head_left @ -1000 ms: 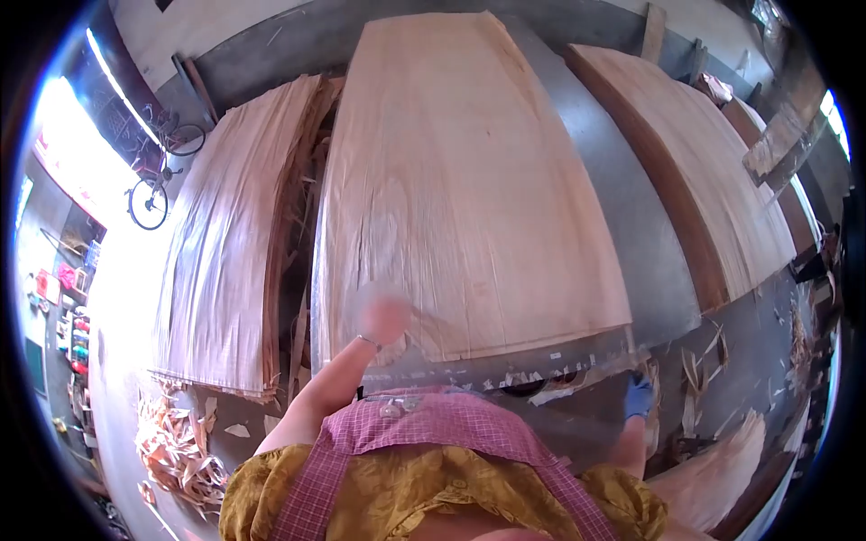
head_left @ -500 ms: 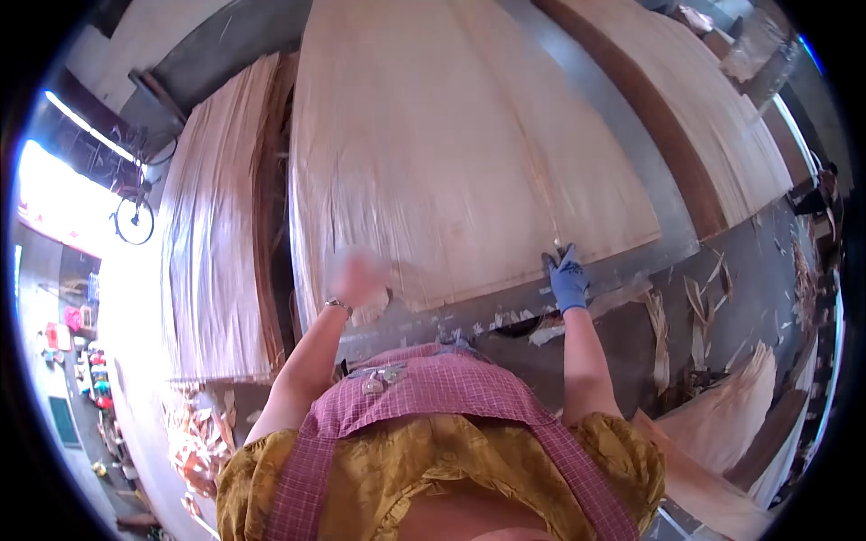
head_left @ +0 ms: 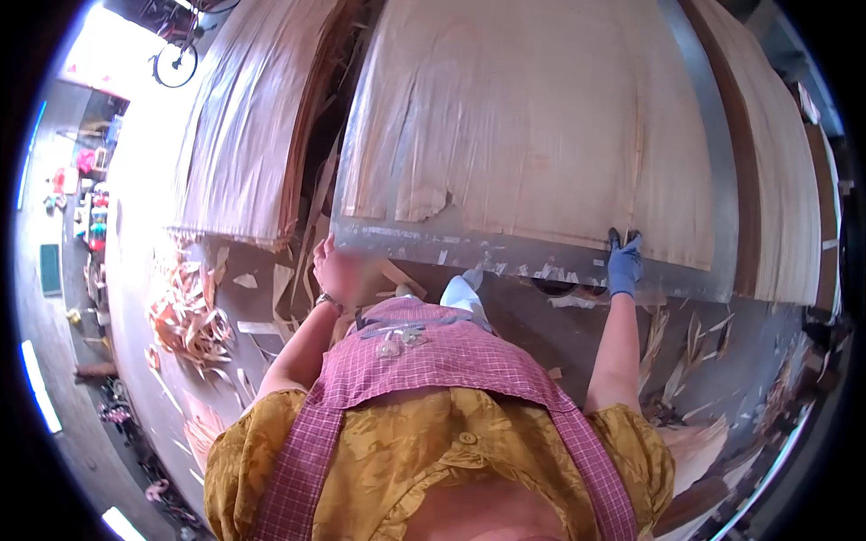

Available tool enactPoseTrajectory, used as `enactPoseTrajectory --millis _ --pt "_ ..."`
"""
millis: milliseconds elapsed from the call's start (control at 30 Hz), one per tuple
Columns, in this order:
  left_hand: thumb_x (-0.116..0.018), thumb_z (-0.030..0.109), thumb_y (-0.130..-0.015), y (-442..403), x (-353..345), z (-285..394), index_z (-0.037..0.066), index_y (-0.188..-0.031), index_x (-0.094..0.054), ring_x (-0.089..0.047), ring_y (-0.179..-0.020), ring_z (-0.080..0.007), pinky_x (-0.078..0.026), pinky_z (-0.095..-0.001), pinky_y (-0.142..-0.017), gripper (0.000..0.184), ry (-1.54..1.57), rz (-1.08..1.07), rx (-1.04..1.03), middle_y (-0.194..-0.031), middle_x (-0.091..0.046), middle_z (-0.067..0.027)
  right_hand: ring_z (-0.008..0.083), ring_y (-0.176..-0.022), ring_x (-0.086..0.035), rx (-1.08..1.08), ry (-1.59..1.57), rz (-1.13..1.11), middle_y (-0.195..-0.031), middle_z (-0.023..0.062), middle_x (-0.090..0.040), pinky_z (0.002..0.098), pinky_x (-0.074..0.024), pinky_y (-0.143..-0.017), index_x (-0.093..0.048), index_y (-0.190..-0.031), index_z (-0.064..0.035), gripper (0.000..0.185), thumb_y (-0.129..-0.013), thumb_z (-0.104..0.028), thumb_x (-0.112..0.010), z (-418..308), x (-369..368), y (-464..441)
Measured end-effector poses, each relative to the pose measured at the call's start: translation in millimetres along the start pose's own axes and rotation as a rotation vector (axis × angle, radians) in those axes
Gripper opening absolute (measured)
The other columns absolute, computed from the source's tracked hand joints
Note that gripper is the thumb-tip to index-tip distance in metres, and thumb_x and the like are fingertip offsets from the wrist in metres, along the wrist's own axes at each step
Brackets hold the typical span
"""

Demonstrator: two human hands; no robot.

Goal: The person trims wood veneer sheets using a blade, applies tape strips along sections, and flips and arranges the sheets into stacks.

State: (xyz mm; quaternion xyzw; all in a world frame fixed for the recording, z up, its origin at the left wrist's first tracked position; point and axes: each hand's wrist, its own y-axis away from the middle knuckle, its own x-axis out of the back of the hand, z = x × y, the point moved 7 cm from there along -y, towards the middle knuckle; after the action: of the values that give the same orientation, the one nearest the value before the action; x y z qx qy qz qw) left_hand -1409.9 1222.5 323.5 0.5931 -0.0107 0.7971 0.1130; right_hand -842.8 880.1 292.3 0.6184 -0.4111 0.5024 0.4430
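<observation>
Thin wood veneer sheets point(head_left: 541, 135) lie on a grey metal-topped table point(head_left: 505, 257), with a torn notch and uneven edge at the near left. My left hand point(head_left: 341, 273), bare and partly blurred, is at the table's near left corner; its fingers touch the edge there, and whether they grip anything is unclear. My right hand point(head_left: 625, 264), in a blue glove with dark fingertips, rests at the near edge of the veneer, thumb and finger apart, beside a long narrow split in the sheet.
Stacks of veneer stand to the left point(head_left: 248, 126) and right point(head_left: 780, 171). Curled wood scraps point(head_left: 189, 311) lie on the floor at left, with more strips point(head_left: 690, 352) at lower right. A bicycle point(head_left: 176, 63) stands at upper left.
My left hand has moved off the veneer to the table's near left corner. My right hand came up from beside the table onto the veneer's near edge and now sits farther right. The view has shifted.
</observation>
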Motion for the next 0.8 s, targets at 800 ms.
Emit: enactPoseTrajectory --millis 800 --pt "-0.061 0.029 -0.073 317.1 -133.9 -427.7 0.005 -0.108 -0.063 -0.062 -0.100 -0.0286 -0.047 -0.0359 -0.088 0.042 0.485 -0.359 0.973 -0.106 -0.065 -0.0173 0.0326 -0.093 -0.061 1.163 -0.158 -0.279 -0.102 0.0173 -0.063 0.0409 -0.0482 -0.080 -0.060 -0.109 -0.0048 0.029 -0.083 -0.017 -0.060 -320.1 -46.8 336.5"
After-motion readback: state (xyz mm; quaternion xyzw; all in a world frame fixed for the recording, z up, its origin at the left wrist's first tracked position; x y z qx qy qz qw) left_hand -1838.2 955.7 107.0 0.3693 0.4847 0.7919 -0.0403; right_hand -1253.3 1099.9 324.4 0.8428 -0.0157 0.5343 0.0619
